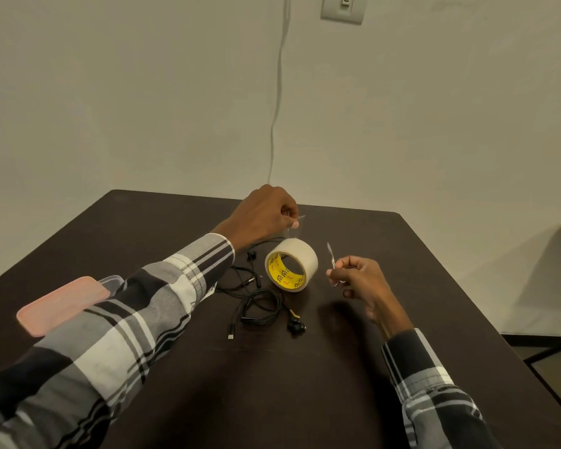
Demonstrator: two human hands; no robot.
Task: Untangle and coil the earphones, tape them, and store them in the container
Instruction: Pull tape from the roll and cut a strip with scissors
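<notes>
A roll of clear tape with a yellow core stands on its edge in the middle of the dark table. My left hand is above and behind the roll and pinches the pulled-up end of the tape strip. To the right of the roll, my right hand grips small scissors with the blades pointing up. A coiled black earphone set lies in front of the roll, its earbuds to the right. A second, looser black earphone cable lies behind it.
A pink lid lies at the left, with a clear plastic container just behind it, partly hidden by my left sleeve. A white cord hangs down the wall behind the table. The table's right edge is near my right arm.
</notes>
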